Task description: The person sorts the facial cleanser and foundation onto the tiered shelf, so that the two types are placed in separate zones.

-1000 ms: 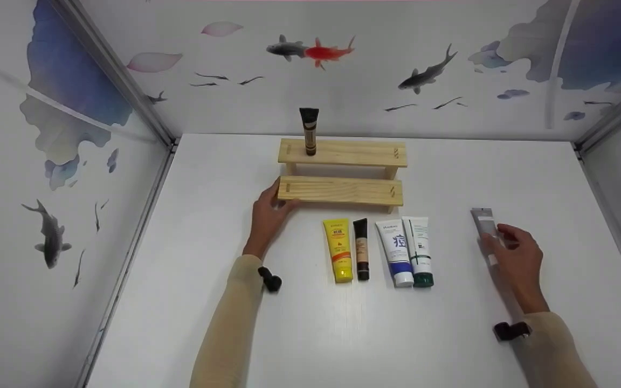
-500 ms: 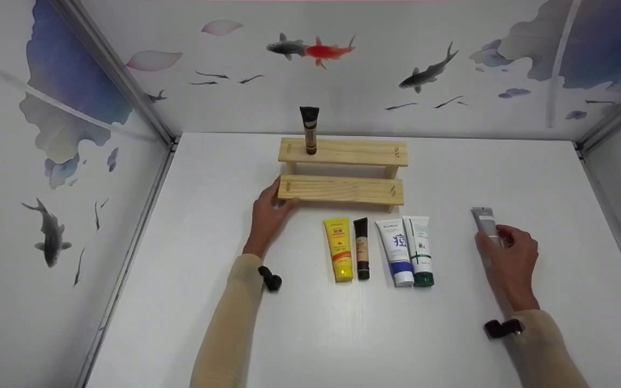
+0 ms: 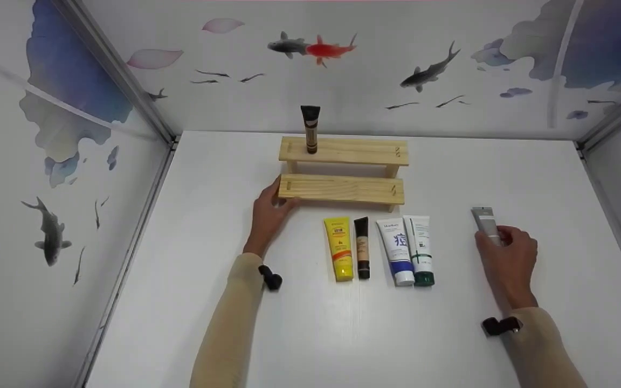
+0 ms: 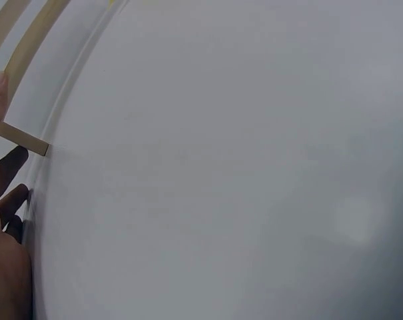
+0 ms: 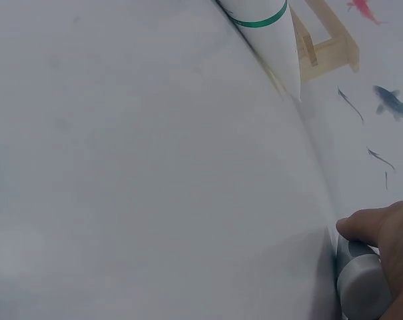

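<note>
Left hand [image 3: 269, 218] gripped a pale two-tier wooden rack [image 3: 343, 188] by its lower left end, right hand [image 3: 510, 264] pinched a grey tapered tube [image 3: 485, 220] between thumb and fingers

At upper centre, a black-and-brown tube [image 3: 311, 130] stands on a two-step wooden rack [image 3: 343, 188]. Below this rack lie, from left, a yellow tube [image 3: 338, 249], a black-and-beige tube [image 3: 362, 248], a white-and-blue tube [image 3: 395, 251], a white-and-green tube [image 3: 419, 250]; rightmost, a grey tube [image 3: 485, 221].
</note>
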Tool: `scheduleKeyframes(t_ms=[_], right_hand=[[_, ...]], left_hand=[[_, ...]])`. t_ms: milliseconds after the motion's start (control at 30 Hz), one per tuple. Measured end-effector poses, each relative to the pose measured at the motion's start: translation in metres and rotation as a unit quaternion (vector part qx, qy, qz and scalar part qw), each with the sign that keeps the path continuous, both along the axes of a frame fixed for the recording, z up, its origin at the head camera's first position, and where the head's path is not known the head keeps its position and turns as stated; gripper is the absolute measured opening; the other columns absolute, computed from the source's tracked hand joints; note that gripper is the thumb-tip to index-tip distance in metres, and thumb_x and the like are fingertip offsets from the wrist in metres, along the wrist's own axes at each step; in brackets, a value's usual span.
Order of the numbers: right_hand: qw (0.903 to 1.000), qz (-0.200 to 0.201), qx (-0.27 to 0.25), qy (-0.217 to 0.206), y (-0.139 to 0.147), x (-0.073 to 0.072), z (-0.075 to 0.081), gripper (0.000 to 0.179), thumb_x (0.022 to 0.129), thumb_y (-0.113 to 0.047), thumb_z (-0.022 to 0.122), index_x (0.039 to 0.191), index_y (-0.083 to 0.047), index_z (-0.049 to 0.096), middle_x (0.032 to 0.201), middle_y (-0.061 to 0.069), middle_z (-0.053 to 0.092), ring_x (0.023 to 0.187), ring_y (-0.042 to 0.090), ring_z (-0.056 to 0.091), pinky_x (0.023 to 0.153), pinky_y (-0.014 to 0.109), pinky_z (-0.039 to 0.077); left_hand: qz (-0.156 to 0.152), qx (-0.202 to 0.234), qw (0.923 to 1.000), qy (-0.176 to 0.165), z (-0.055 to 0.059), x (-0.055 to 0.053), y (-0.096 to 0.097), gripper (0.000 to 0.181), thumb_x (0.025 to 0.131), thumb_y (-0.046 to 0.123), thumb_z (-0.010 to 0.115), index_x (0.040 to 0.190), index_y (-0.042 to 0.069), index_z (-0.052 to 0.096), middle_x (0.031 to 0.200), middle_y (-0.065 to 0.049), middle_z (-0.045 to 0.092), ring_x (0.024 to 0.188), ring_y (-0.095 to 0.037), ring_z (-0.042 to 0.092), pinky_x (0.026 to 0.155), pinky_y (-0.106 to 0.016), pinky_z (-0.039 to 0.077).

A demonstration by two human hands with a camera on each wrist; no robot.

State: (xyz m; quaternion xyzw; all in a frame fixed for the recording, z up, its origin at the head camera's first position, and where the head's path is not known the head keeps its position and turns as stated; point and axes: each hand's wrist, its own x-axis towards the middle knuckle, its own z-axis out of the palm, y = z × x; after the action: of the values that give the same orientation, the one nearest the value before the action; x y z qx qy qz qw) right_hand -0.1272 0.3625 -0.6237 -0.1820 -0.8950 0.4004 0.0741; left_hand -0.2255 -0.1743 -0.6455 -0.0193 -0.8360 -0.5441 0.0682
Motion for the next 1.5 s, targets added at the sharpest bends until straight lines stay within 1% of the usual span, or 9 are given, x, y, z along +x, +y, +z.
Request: scheduleKeyframes(t_ms=[100, 233, 400, 500, 667, 867, 967, 1133, 1500], right_hand=[[0.9998, 0.011, 0.006, -0.018, 0.001, -0.002, 0.003, 0.066, 0.105, -0.047, 0.069, 0.148, 0.003, 0.061, 0.131, 0.022, 0.059, 0.117, 0.030, 0.050, 0.086, 0.040, 0.046], [0.9995, 0.028, 0.013, -0.009, 0.004, -0.007, 0.011, 0.059, 0.106, -0.039, 0.070, 0.143, 0.007, 0.064, 0.125, 0.025, 0.064, 0.112, 0.031, 0.053, 0.086, 0.039, 0.044], [0.9996, 0.026, 0.009, -0.004, 0.003, -0.012, 0.023, 0.057, 0.106, -0.036, 0.072, 0.143, 0.007, 0.065, 0.125, 0.024, 0.066, 0.108, 0.026, 0.055, 0.080, 0.025, 0.047], [0.9997, 0.026, 0.000, 0.003, 0.001, -0.017, 0.030, 0.058, 0.106, -0.039, 0.073, 0.143, 0.005, 0.067, 0.124, 0.022, 0.066, 0.104, 0.022, 0.055, 0.071, 0.016, 0.048], [0.9992, 0.032, -0.010, 0.020, -0.002, -0.023, 0.040, 0.057, 0.106, -0.041, 0.073, 0.142, 0.003, 0.068, 0.122, 0.017, 0.064, 0.099, 0.019, 0.053, 0.064, 0.013, 0.047], [0.9988, 0.036, -0.014, 0.031, -0.008, -0.028, 0.051, 0.056, 0.105, -0.040, 0.073, 0.142, 0.001, 0.069, 0.122, 0.015, 0.064, 0.102, 0.017, 0.052, 0.066, 0.012, 0.047], [0.9977, 0.042, -0.010, 0.053, -0.013, -0.030, 0.059, 0.053, 0.104, -0.037, 0.076, 0.139, 0.002, 0.071, 0.120, 0.015, 0.067, 0.101, 0.017, 0.053, 0.069, 0.014, 0.046], [0.9946, 0.052, -0.012, 0.089, -0.025, -0.033, 0.074, 0.044, 0.102, -0.030, 0.079, 0.132, 0.001, 0.075, 0.114, 0.009, 0.071, 0.098, 0.015, 0.057, 0.075, 0.022, 0.046], [0.9911, 0.084, -0.029, 0.099, -0.044, -0.042, 0.100, 0.041, 0.103, -0.027, 0.076, 0.135, -0.001, 0.076, 0.123, 0.013, 0.073, 0.102, 0.014, 0.057, 0.082, 0.022, 0.047]], left_hand=[[0.004, -0.007, 1.0000, -0.006, 0.001, 0.000, 0.001, 0.089, 0.098, 0.043, 0.084, 0.170, 0.010, 0.042, 0.165, -0.013, 0.054, 0.155, -0.028, 0.049, 0.127, -0.042, 0.041], [0.014, -0.022, 0.9995, -0.016, 0.001, 0.001, 0.001, 0.089, 0.098, 0.045, 0.083, 0.170, 0.012, 0.043, 0.167, -0.010, 0.052, 0.157, -0.027, 0.047, 0.130, -0.040, 0.037], [0.014, -0.025, 0.9994, -0.021, 0.002, 0.001, 0.001, 0.089, 0.099, 0.048, 0.083, 0.170, 0.013, 0.042, 0.168, -0.009, 0.051, 0.157, -0.027, 0.046, 0.130, -0.042, 0.037], [0.012, -0.023, 0.9995, -0.018, 0.002, 0.001, 0.000, 0.091, 0.098, 0.051, 0.082, 0.170, 0.013, 0.042, 0.168, -0.009, 0.051, 0.157, -0.027, 0.046, 0.130, -0.043, 0.037], [0.009, -0.019, 0.9997, -0.013, 0.001, 0.001, -0.001, 0.093, 0.096, 0.055, 0.082, 0.170, 0.012, 0.043, 0.167, -0.010, 0.053, 0.156, -0.028, 0.047, 0.129, -0.044, 0.038], [0.002, -0.015, 0.9998, -0.013, 0.000, 0.001, -0.001, 0.093, 0.097, 0.054, 0.081, 0.171, 0.013, 0.042, 0.168, -0.010, 0.052, 0.156, -0.027, 0.046, 0.130, -0.043, 0.038], [0.005, -0.024, 0.9996, -0.012, 0.000, 0.000, -0.001, 0.092, 0.098, 0.053, 0.081, 0.170, 0.012, 0.042, 0.167, -0.011, 0.053, 0.156, -0.029, 0.046, 0.130, -0.044, 0.037], [0.009, -0.040, 0.9991, -0.011, 0.000, 0.000, 0.000, 0.092, 0.098, 0.052, 0.081, 0.170, 0.009, 0.042, 0.165, -0.015, 0.053, 0.156, -0.031, 0.046, 0.130, -0.045, 0.036], [0.005, -0.026, 0.9996, -0.008, 0.001, 0.001, 0.000, 0.091, 0.099, 0.052, 0.081, 0.170, 0.011, 0.042, 0.166, -0.014, 0.053, 0.156, -0.031, 0.046, 0.130, -0.045, 0.036]])
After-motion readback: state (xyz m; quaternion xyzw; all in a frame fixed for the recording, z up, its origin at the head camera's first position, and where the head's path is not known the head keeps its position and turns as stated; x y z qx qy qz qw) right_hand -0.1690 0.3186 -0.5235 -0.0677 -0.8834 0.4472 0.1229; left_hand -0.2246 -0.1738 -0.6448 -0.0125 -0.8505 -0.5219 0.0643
